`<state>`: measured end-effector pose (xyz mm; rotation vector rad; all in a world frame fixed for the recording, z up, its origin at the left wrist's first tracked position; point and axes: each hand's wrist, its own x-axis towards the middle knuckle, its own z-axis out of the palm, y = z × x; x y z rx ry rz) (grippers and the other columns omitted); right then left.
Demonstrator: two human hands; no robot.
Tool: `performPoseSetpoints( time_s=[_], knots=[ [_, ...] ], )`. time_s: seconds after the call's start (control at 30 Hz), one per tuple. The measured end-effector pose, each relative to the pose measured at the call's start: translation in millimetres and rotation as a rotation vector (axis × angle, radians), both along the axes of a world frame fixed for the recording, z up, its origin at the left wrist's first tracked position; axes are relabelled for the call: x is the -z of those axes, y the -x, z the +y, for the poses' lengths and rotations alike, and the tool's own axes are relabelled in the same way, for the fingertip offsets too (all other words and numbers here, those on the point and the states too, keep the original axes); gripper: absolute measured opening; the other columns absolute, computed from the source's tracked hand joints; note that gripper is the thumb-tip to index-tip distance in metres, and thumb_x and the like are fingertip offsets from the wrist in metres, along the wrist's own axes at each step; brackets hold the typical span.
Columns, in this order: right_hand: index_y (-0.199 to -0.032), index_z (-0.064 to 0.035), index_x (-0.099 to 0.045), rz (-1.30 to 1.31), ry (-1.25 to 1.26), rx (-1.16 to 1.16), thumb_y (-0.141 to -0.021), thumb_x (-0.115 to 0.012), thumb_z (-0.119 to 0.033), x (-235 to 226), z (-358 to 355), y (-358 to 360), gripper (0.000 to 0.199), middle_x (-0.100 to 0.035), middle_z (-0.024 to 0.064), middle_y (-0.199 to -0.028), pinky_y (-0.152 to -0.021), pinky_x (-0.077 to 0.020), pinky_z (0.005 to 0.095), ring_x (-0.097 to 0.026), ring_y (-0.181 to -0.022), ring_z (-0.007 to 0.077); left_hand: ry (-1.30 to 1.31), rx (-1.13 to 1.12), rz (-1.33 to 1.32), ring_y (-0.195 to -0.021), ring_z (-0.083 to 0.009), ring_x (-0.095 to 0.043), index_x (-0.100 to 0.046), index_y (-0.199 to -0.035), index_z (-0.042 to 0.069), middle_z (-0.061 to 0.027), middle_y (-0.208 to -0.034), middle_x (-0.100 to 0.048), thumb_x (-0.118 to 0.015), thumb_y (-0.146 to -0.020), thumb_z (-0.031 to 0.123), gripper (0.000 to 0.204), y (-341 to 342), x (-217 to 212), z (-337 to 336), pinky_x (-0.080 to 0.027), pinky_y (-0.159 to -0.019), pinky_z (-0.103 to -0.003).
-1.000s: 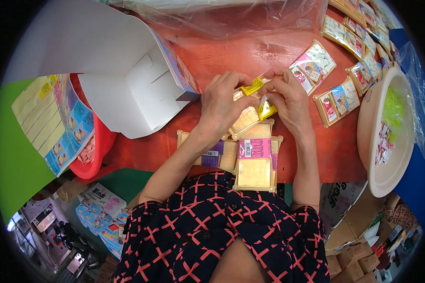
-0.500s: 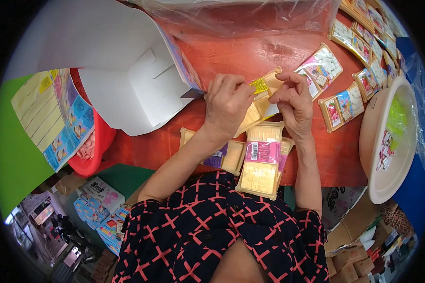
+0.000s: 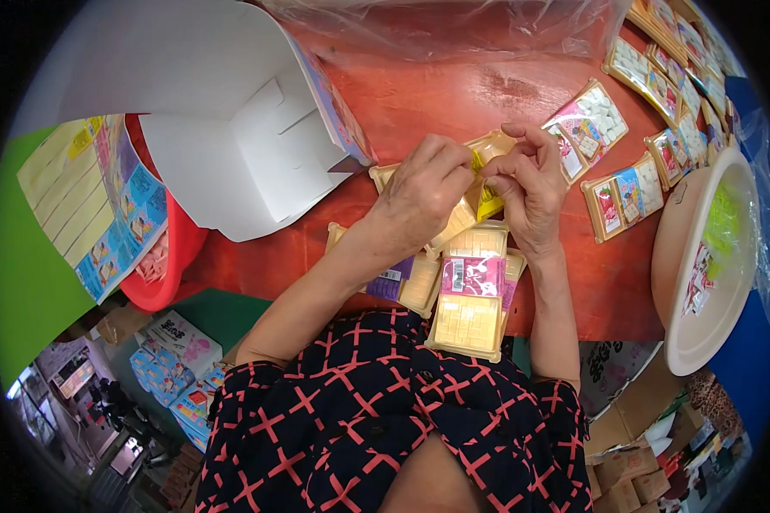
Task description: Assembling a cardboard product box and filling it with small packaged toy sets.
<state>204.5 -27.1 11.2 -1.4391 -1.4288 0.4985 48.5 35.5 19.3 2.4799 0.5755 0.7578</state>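
My left hand (image 3: 428, 192) and my right hand (image 3: 530, 184) meet over the table, fingertips pinched on a small yellow printed strip (image 3: 489, 201). It is bent between them; whether it is a label or a wrapper I cannot make out. Beneath the hands lie gold plastic trays (image 3: 455, 227), partly hidden by the fingers. Nearer me, a gold tray with a pink band (image 3: 473, 276) rests across others at the table's front edge. A purple-banded tray (image 3: 419, 285) shows beside it, half covered by my left forearm.
An open white carton (image 3: 274, 171) stands at left beside a red basin (image 3: 175, 265) with a printed sheet (image 3: 133, 205) over it. Filled trays (image 3: 622, 198) lie at right, near a cream basin (image 3: 669, 282) holding small packets. Clear plastic film (image 3: 470, 34) covers the far edge.
The yellow strip, flatter and near my left fingers before, is now bent and stretched between both hands. My hands have drawn slightly closer together.
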Motion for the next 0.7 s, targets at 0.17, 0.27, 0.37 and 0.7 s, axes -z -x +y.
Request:
performPoseSetpoints(
  time_s=[0.17, 0.27, 0.37, 0.7],
  knots=[
    [-0.075, -0.0027, -0.066, -0.087, 0.024, 0.023, -0.060, -0.068, 0.005, -2.9, 0.4, 1.5, 0.017, -0.053, 0.0124, -0.109, -0.072, -0.0450, 0.0295, -0.052, -0.084, 0.0183, 0.008, -0.017, 0.028, -0.094, -0.0301, -0.051, -0.056, -0.082, -0.006, -0.0146, -0.098, -0.053, -0.054, -0.069, 0.000, 0.014, 4.9, -4.4, -17.0, -0.046, -0.081, -0.035],
    [-0.074, -0.0030, -0.067, -0.080, 0.008, 0.020, -0.058, -0.068, 0.005, -3.4, 1.9, 3.8, 0.018, -0.054, 0.0121, -0.109, -0.072, -0.0450, 0.0297, -0.052, -0.084, 0.0188, -0.007, -0.086, 0.012, -0.098, -0.0306, -0.052, -0.056, -0.083, -0.006, -0.0148, -0.097, -0.055, -0.055, -0.070, 0.002, 0.015, 9.0, 2.2, -26.9, -0.047, -0.082, -0.035],
    [-0.074, -0.0029, -0.068, -0.082, 0.018, 0.023, -0.057, -0.067, 0.006, -8.4, 5.3, 7.0, 0.019, -0.055, 0.0121, -0.108, -0.071, -0.0449, 0.0288, -0.053, -0.082, 0.0185, -0.073, -0.109, -0.070, -0.096, -0.0309, -0.055, -0.055, -0.082, -0.005, -0.0150, -0.094, -0.056, -0.058, -0.072, 0.003, 0.013, 12.3, 8.2, -29.6, -0.048, -0.080, -0.034],
    [-0.093, -0.0070, -0.067, -0.244, 0.081, 0.050, -0.055, -0.067, 0.008, -18.5, 8.4, 13.3, 0.041, -0.056, 0.0086, -0.110, -0.064, -0.0488, 0.0267, -0.056, -0.078, 0.0174, -0.032, -0.190, -0.083, -0.086, -0.0265, -0.058, -0.054, -0.091, -0.003, -0.0159, -0.099, -0.053, -0.061, -0.072, 0.001, 0.020, 11.0, 7.9, -33.2, -0.051, -0.071, -0.032]
  ],
)
